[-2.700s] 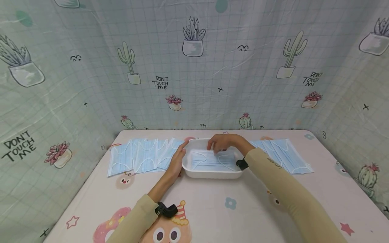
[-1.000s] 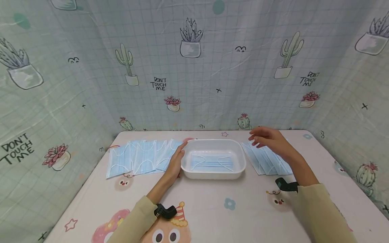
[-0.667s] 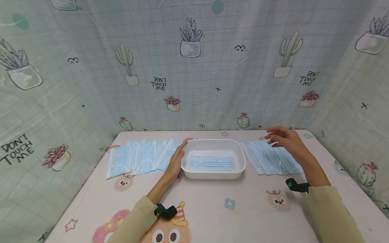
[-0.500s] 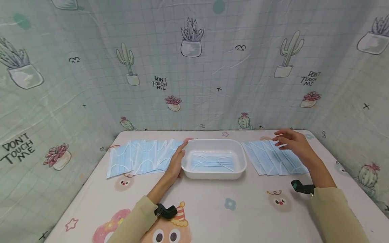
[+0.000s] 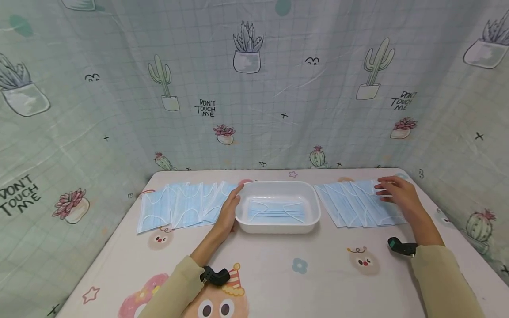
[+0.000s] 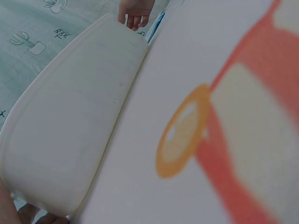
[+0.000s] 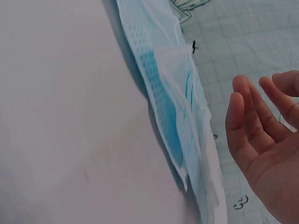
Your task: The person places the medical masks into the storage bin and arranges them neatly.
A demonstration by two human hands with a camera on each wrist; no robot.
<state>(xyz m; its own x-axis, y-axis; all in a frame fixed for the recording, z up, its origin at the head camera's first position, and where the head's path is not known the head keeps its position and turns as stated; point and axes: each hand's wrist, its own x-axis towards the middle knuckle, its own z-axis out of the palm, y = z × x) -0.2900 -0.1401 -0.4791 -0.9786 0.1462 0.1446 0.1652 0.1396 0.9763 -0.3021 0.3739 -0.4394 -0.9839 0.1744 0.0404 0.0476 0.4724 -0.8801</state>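
Observation:
A white plastic box (image 5: 278, 229) stands mid-table, with blue face masks (image 5: 276, 213) lying flat inside it. My left hand (image 5: 226, 216) grips the box's left end, thumb along the rim; in the left wrist view its fingers (image 6: 28, 213) curl against the lower edge of the box wall (image 6: 70, 102). My right hand (image 5: 402, 197) holds nothing and hovers over the right end of a fanned row of face masks (image 5: 354, 205). The right wrist view shows that hand (image 7: 271, 149) with loosely bent fingers, beside the masks' raised edges (image 7: 180, 107).
Another overlapping row of face masks (image 5: 188, 207) lies left of the box, close to my left hand. Pale printed cloth covers the table (image 5: 318, 274). Patterned curtains (image 5: 286, 88) rise behind and on both sides.
My right hand has come out of the box, let go of what it had there, and moved right across the right-hand masks, then lowered slightly. My left hand has stayed on the box.

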